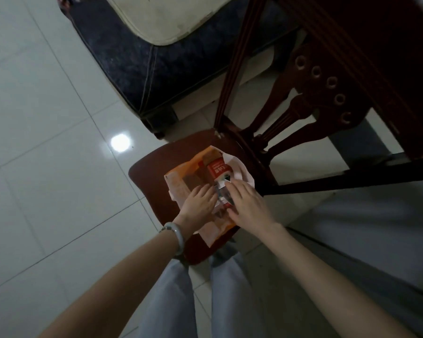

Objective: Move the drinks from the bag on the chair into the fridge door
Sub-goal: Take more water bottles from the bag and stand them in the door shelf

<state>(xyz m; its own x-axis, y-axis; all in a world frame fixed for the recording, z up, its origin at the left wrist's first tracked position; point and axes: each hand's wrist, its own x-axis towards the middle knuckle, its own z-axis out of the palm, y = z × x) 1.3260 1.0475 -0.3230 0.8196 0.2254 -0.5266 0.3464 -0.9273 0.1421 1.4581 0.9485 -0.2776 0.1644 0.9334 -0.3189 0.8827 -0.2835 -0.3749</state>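
Both forearms reach in from the bottom edge, above pale trousers, and meet over a chair in the middle of the view.

Farthest left, the tiled floor shows a bright spot of reflected light. Above it, a dark sofa with a cream cushion fills the top.

On the left wrist sits a pale bangle. The left hand lies palm down on the near left part of the bag, fingers loosely spread and reaching toward the opening; it rests on the paper, and I cannot tell whether it grips anything.

That orange and white paper bag lies on the dark red seat, its mouth open. Inside stands a red carton with a white panel, between the two hands and near the far side of the bag. Small dark and white items lie just below the carton, too blurred to name.

Right of the carton, the right hand lies flat and open, fingertips touching the carton's white panel and thumb on the bag's near edge, closed around nothing.

Farther right, the carved chair back rises with a row of round holes, and dark wooden furniture fills the top right corner.
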